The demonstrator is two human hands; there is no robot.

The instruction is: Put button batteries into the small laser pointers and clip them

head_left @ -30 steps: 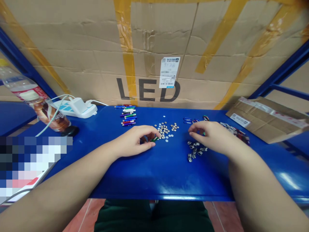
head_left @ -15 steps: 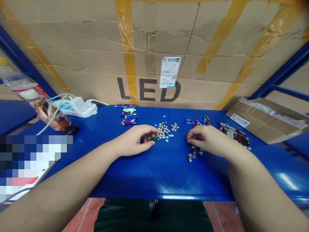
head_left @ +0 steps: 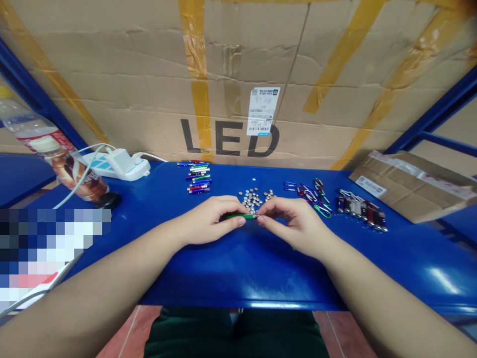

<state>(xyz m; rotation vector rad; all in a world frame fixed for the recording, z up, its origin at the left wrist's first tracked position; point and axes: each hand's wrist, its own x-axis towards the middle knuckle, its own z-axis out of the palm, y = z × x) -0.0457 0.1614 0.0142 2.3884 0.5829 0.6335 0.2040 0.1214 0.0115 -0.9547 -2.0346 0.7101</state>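
My left hand [head_left: 208, 221] is closed around a slim green mini-flashlight tube [head_left: 241, 217], held level just above the blue table. At the tube's right end, my right hand [head_left: 298, 226] pinches a small silvery metal cap [head_left: 257, 216], mostly covered by the fingertips. Just beyond both hands lies a loose pile of round button cells [head_left: 252, 198], partly hidden by my fingers. The silver metal pieces seen earlier by the right hand are now behind it.
Coloured tubes [head_left: 199, 178] lie in a column at the back. To the right are carabiners [head_left: 307, 193] and a row of mini flashlights [head_left: 361, 213]. A cardboard box [head_left: 417, 186] stands far right; a power strip [head_left: 126, 166] and bottles [head_left: 74, 171] are left.
My right hand has moved left from the silver metal pieces to the end of the green tube. The left hand stays nearly in place, with more of the tube now showing.
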